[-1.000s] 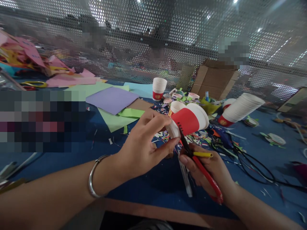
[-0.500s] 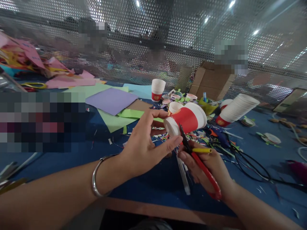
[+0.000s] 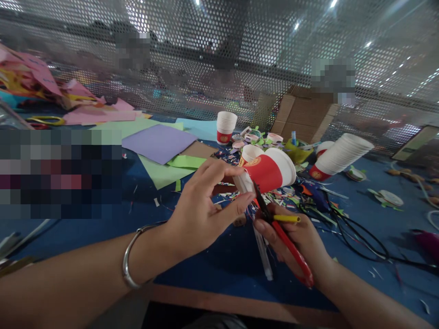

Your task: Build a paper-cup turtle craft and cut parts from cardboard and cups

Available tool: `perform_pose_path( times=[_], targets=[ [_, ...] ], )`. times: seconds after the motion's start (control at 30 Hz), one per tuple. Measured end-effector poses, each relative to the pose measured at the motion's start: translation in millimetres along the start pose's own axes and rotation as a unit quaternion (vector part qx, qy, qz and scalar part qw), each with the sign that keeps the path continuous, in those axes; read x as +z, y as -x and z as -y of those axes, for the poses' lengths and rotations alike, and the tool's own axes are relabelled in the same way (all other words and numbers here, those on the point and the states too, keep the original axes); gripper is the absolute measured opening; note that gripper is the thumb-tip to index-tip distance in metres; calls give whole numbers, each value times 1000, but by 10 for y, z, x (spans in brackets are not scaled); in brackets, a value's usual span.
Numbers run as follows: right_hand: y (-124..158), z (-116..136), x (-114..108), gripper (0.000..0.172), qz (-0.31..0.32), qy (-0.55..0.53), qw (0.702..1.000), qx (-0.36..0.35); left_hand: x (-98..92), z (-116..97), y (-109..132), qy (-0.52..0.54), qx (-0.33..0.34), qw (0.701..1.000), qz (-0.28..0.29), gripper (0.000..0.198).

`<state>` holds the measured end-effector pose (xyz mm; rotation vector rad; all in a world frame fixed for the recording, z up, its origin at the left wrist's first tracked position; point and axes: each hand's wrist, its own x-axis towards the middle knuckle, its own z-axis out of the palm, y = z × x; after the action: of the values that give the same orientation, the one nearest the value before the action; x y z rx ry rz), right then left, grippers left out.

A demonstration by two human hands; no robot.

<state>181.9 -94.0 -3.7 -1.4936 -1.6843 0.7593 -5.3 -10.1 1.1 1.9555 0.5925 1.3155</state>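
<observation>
A red and white paper cup (image 3: 265,171) lies tilted in the air, its wide rim to the right. My left hand (image 3: 206,205), with a silver bangle (image 3: 127,260) on the wrist, pinches the cup's white base end (image 3: 244,183) between thumb and fingers. That end stands at an angle to the red wall, with a gap showing. My right hand (image 3: 295,237) is closed around red-handled scissors (image 3: 291,251), whose dark blades touch the cup where base and wall meet. A short yellow stick (image 3: 287,219) pokes out by the scissors' pivot; what it belongs to is unclear.
Stacked paper cups stand upright (image 3: 226,128) at the back and lean (image 3: 343,155) at the right. Paper scraps (image 3: 284,196) litter the blue table behind the cup. Coloured sheets (image 3: 159,144) lie left, a cardboard box (image 3: 303,114) behind, and a black cable (image 3: 360,237) right.
The white base end has tilted away from the red wall, opening a gap. My left fingers have shifted onto it, and the scissors' blades have moved slightly left and down.
</observation>
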Motion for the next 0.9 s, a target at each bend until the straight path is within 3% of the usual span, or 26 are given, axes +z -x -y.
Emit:
perform_pose_path(
  times=[0.17, 0.4, 0.6, 0.9],
  targets=[
    [-7, -89, 0, 22, 21, -41, 999, 1, -17, -33, -9, -58, 46, 997, -3, 35],
    [-40, -105, 10, 27, 27, -39, 999, -1, 2, -25, -24, 0, -16, 1000, 7, 30],
    [-19, -154, 50, 26, 11, 0, 1000, -6, 8, 9, 2, -60, 40, 997, 12, 28],
    [6, -69, 35, 28, 15, -27, 999, 26, 15, 24, 23, -91, 69, 993, 0, 29]
  ],
)
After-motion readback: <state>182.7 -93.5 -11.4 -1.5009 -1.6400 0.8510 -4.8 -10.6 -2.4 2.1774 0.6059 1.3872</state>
